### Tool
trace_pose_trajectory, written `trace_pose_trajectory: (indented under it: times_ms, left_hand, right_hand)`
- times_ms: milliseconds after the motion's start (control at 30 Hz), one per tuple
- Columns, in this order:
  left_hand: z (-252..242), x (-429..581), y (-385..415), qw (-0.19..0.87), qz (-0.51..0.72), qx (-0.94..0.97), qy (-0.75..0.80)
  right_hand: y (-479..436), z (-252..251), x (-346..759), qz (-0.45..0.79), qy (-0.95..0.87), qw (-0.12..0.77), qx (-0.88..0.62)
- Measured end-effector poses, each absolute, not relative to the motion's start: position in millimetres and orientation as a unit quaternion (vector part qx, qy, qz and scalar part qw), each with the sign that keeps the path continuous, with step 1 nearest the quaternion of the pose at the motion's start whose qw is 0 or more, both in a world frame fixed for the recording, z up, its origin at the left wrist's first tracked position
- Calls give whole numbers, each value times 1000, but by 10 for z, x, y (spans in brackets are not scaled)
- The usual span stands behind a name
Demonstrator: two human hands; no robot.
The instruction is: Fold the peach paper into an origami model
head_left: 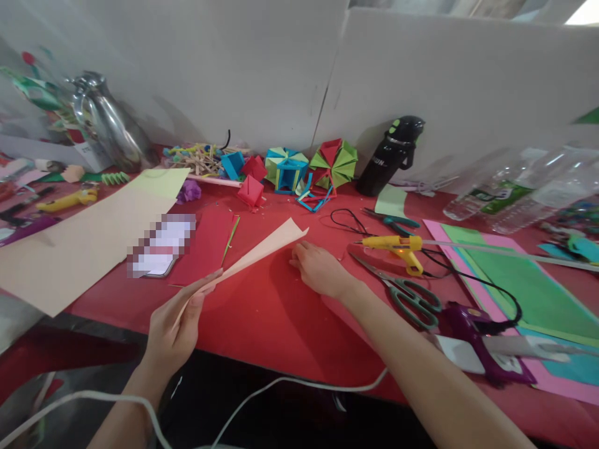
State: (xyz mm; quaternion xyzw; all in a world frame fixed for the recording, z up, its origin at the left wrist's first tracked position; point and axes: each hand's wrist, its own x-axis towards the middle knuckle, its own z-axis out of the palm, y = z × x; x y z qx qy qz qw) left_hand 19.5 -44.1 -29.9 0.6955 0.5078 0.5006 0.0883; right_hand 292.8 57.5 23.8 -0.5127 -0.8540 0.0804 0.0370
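A pale peach sheet of paper [262, 249] stands slanted above the red tabletop, its far end bent over. My left hand [180, 318] grips the near end between thumb and fingers. My right hand [321, 268] is low over the table beside the sheet's far corner, fingers curled together. What those fingertips hold, if anything, is hidden. Left of the sheet lie a red paper piece [201, 246] and a phone [161, 249] with a blurred screen. Scissors [407, 293] with grey-green handles and a yellow hot glue gun [397, 246] lie right of my right hand.
Behind are folded paper shapes [286, 171], a black bottle [388, 156] and a steel jug [112, 125]. Coloured sheets [547, 287] and a purple tool [486, 349] occupy the right. A large cream sheet [93, 243] lies left. A white cable [299, 381] crosses the table's front edge.
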Motion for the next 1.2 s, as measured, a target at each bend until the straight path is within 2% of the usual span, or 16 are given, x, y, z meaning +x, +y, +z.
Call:
trace_pose_trajectory:
  times_ms: [200, 400, 633, 767, 867, 933, 1033, 1100, 1200]
  left_hand:
    - [-314, 199, -444, 100, 503, 697, 501]
    - [-287, 214, -437, 93, 504, 700, 497]
    - [-262, 229, -437, 106, 508, 701, 489]
    - [-238, 233, -441, 111, 509, 709, 476]
    - [-241, 234, -438, 114, 508, 711, 472]
    - [-254, 231, -436, 113, 503, 713, 475]
    - [-274, 218, -438, 111, 493, 714, 484]
    - [-276, 203, -445, 115, 484, 718, 487]
    - [-249, 180, -449, 147, 454, 751, 456]
  right_hand:
    - [581, 197, 3016, 106, -847, 72, -516]
    - [567, 243, 3200, 203, -813, 205, -506]
    - [480, 275, 3377, 267, -774, 267, -509]
    - [470, 308, 3586, 184, -763, 280, -552]
    - [446, 426, 3726, 71, -715, 348, -602]
    - [408, 521, 3777, 3, -712, 394, -581]
    - [327, 597, 3794, -58, -741, 379, -550]
    - [271, 572, 3792, -8, -782, 321, -535]
    - [192, 466, 3796, 119, -831, 182, -512]
